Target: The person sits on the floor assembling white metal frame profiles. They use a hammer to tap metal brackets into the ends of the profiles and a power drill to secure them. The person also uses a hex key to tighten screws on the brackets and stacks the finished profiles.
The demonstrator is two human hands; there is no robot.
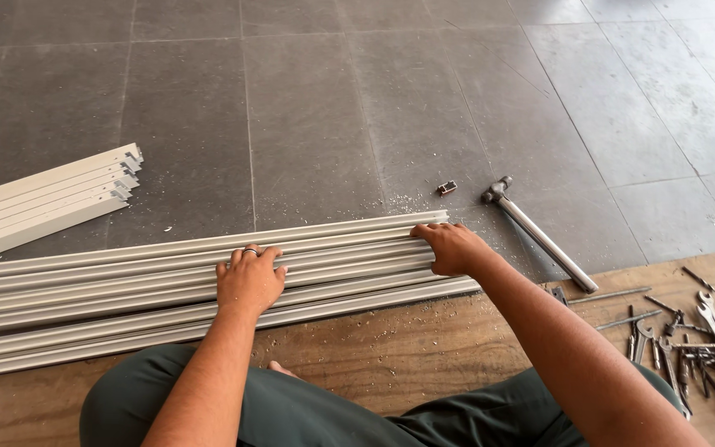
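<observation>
Fingers [268, 255] of the left hand [248, 280] lie spread and flat on top of the grey metal rails [126, 290], palm down, not gripping anything, with one ring on a finger. Right hand [450, 247] rests at the right end of the same rails, fingers stretched over the rail ends, pressing rather than clenching. Only one view, from the head camera looking down.

Counting the rails under the hands, I get roughly six or seven long strips lying side by side, half on the grey tiled floor [333, 108] and half on a wooden board [391, 348]. A second bundle of white rails [43, 203], about five, sits well apart at the left edge.

One hammer [539, 236] lies on the tiles just right of the right hand, and one small metal block [447, 188] sits near its head. Far right on the board there's a pile of wrenches and pliers [688, 339], too tangled to count.
</observation>
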